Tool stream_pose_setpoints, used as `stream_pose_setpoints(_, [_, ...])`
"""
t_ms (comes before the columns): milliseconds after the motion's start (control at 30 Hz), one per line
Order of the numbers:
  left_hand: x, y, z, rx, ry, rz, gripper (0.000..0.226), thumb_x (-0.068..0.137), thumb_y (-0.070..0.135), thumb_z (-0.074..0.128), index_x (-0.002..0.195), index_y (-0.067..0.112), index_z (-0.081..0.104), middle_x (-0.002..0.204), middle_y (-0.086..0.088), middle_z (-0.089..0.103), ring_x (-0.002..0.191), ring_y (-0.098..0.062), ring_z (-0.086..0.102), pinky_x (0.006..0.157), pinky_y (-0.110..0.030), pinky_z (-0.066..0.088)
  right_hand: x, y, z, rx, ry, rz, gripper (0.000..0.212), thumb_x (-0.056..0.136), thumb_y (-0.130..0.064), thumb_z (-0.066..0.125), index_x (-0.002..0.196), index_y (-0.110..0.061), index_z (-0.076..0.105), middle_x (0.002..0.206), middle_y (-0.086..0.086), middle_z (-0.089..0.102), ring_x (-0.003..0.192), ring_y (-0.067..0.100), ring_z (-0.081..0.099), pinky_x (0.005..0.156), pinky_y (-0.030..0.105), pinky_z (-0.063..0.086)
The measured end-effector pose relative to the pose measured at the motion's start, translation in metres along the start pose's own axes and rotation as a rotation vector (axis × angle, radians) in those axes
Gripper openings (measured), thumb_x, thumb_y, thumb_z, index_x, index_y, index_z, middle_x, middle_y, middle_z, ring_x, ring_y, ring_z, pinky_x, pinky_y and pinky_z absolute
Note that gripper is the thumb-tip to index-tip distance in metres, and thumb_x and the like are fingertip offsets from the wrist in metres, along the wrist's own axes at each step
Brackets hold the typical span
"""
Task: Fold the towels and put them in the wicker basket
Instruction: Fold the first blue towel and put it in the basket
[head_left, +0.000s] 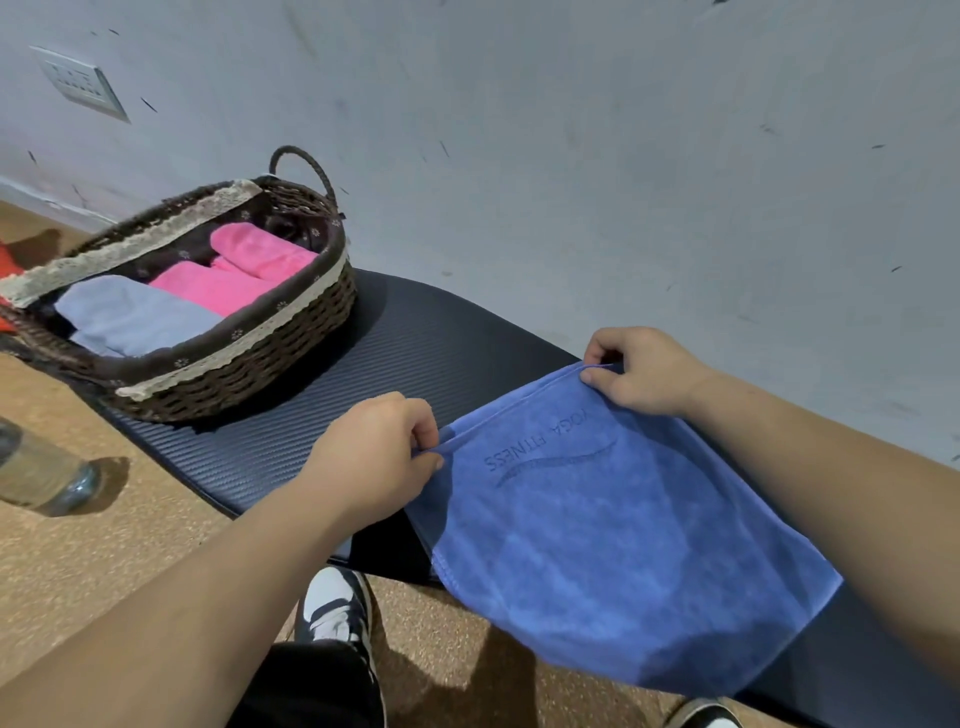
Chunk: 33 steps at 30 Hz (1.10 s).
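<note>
A blue towel (613, 551) with "YOGA FITNESS" stitched on it lies over the dark mat (332, 395), its near edge hanging toward the floor. My left hand (379, 457) pinches the towel's far left corner. My right hand (639, 371) pinches the far right corner near the wall. The brown wicker basket (244, 369) stands on the mat at the left. Inside it lie a folded grey-blue towel (130, 317) and two folded pink towels (234, 270).
A grey wall (571, 156) runs close behind the mat, with a socket plate (80, 83) at upper left. A clear plastic bottle (41, 478) lies on the cork floor at the left. My shoe (335, 603) rests on the floor below the mat's edge.
</note>
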<state>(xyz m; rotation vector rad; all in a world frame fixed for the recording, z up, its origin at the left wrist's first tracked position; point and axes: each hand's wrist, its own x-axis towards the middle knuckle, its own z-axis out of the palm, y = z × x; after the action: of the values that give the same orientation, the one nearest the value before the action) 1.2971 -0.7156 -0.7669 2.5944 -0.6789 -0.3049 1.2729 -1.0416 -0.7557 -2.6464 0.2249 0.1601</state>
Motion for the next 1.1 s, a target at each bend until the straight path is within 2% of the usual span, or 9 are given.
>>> stream_pose_setpoints(167, [0.000,-0.002,-0.005,-0.111,-0.066,-0.121,0.014,0.090,0.033,0.075,0.084,0.026,0.065,0.078,0.008,0.069,0.076,-0.009,0.064,0.068,-0.028,0.051,0.012,0.003,0.003,0.025,-0.037,0.051,0.007,0.095,-0.020,0.068,0.088,-0.022,0.068,0.092,-0.007,0.071,0.093,0.020,0.065,0.081,0.029,0.049])
stream_pose_setpoints(333, [0.003,-0.005,-0.009,-0.111,-0.043,-0.168,0.012,0.094,0.033,0.069,0.086,0.026,0.063,0.080,0.008,0.069,0.079,-0.011,0.064,0.071,-0.031,0.051,0.025,0.000,-0.001,0.022,-0.086,0.077,0.009,0.099,-0.022,0.064,0.090,-0.022,0.064,0.096,-0.003,0.068,0.094,0.021,0.062,0.074,0.025,0.044])
stream_pose_setpoints(433, [0.003,-0.007,-0.005,-0.044,-0.027,-0.173,0.015,0.093,0.035,0.069,0.083,0.027,0.061,0.082,0.009,0.067,0.083,-0.014,0.063,0.074,-0.034,0.053,0.029,0.003,0.009,0.037,-0.051,0.100,0.005,0.097,-0.027,0.068,0.099,-0.024,0.064,0.104,-0.001,0.066,0.102,0.023,0.064,0.085,0.028,0.045])
stream_pose_setpoints(533, [0.003,-0.008,-0.002,0.012,0.004,-0.175,0.019,0.090,0.040,0.070,0.087,0.028,0.056,0.092,0.006,0.058,0.090,-0.021,0.060,0.079,-0.040,0.053,0.026,0.007,0.009,0.182,-0.051,0.213,0.036,0.093,-0.035,0.073,0.127,-0.027,0.062,0.122,-0.005,0.060,0.113,0.017,0.060,0.104,0.030,0.044])
stream_pose_setpoints(600, [0.003,-0.008,-0.002,0.037,-0.002,-0.186,0.025,0.087,0.044,0.070,0.094,0.027,0.053,0.096,0.004,0.055,0.093,-0.022,0.058,0.083,-0.041,0.053,0.020,0.009,0.003,0.277,-0.104,0.271,0.031,0.091,-0.034,0.076,0.120,-0.026,0.070,0.119,-0.008,0.067,0.112,0.016,0.064,0.101,0.032,0.049])
stream_pose_setpoints(700, [0.004,-0.006,-0.004,0.028,-0.036,-0.215,0.027,0.086,0.041,0.071,0.099,0.026,0.053,0.093,0.006,0.061,0.091,-0.021,0.060,0.077,-0.036,0.051,0.013,0.009,-0.006,0.313,-0.071,0.238,0.025,0.087,-0.021,0.079,0.111,-0.023,0.075,0.110,-0.011,0.070,0.103,0.009,0.067,0.085,0.023,0.050])
stream_pose_setpoints(867, [0.006,0.004,-0.007,0.068,-0.109,-0.249,0.016,0.089,0.035,0.068,0.085,0.022,0.060,0.082,0.007,0.064,0.083,-0.019,0.061,0.067,-0.031,0.049,0.007,-0.002,-0.014,0.238,0.022,0.173,0.009,0.085,-0.020,0.079,0.088,-0.018,0.071,0.089,-0.002,0.071,0.081,0.016,0.064,0.067,0.024,0.048])
stream_pose_setpoints(967, [0.008,0.007,-0.006,0.038,-0.063,-0.251,0.015,0.091,0.032,0.066,0.083,0.023,0.058,0.083,0.008,0.062,0.083,-0.019,0.059,0.064,-0.031,0.042,-0.002,-0.001,-0.019,0.431,0.061,0.204,0.016,0.086,-0.021,0.081,0.085,-0.017,0.066,0.082,0.000,0.067,0.072,0.015,0.060,0.064,0.027,0.047])
stream_pose_setpoints(1100, [0.010,0.015,-0.007,-0.164,0.066,-0.208,0.013,0.094,0.030,0.066,0.085,0.024,0.058,0.081,0.006,0.065,0.083,-0.021,0.062,0.069,-0.033,0.046,-0.022,0.010,-0.027,0.619,0.093,0.256,0.026,0.087,-0.024,0.082,0.094,-0.005,0.066,0.086,0.003,0.068,0.076,0.017,0.062,0.070,0.031,0.050])
